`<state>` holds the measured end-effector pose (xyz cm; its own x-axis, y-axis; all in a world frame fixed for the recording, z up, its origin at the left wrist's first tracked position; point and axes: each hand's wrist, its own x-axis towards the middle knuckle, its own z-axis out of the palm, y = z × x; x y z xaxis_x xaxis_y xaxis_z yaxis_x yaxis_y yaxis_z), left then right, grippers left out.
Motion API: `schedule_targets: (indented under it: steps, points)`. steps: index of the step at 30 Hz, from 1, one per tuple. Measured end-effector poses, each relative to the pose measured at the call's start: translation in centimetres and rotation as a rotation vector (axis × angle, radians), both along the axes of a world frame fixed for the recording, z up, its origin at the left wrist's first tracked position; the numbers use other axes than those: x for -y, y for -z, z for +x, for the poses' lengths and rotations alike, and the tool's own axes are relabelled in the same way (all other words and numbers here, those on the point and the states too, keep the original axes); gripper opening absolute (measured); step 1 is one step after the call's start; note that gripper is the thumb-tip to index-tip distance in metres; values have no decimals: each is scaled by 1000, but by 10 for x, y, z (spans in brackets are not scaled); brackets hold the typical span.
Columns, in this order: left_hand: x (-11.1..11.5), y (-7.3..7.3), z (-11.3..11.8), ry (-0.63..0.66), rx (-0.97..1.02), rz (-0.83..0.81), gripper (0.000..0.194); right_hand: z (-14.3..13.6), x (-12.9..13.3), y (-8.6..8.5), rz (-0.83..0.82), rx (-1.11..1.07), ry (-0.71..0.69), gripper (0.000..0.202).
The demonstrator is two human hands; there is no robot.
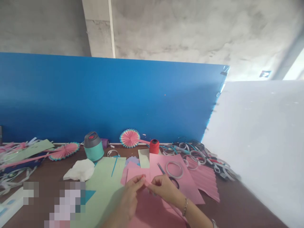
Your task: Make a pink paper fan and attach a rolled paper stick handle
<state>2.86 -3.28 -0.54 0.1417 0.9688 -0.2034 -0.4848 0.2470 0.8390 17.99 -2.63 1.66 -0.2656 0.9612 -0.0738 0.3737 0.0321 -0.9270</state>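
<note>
A small pink paper piece (147, 183) sits at the centre of the clock, above a pink sheet (154, 212). The left hand (131, 193) pinches one end between closed thumb and index finger; the right hand (163, 188), from the 4 o'clock side, grips the other end the same way. At 2 o'clock, just beside the right hand, scissors (161, 168) lie on more pink paper, near a pale ring (167, 169). A pleated pink sheet (206, 182) spreads at 3 o'clock, and a tangle of cords and bands (201, 155) at 2, farther out. A green sheet (104, 183) covers 9 o'clock; beyond its edge, toward half past 9, rests a white crumpled wad (80, 170). The teal container (94, 152) stands upright at 10 o'clock, its grey lid on, so its contents are hidden. A red thread spool (154, 147) stands just past 12, a round pink fan (129, 138) is at 11, and a second fan (64, 151) lies near 10. A blue panel (106, 98) rises behind everything at 12.
</note>
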Motion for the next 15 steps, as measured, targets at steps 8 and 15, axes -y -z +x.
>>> schedule_targets:
  steps: [8, 15]
  points:
    - [-11, 7, -5, -161, -288, 99, 30, 7, 0, 0, 17, 100, -26, 18]
    - [-24, 1, -22, -266, -674, 271, 26, 9, 5, 10, 216, 260, 127, 21]
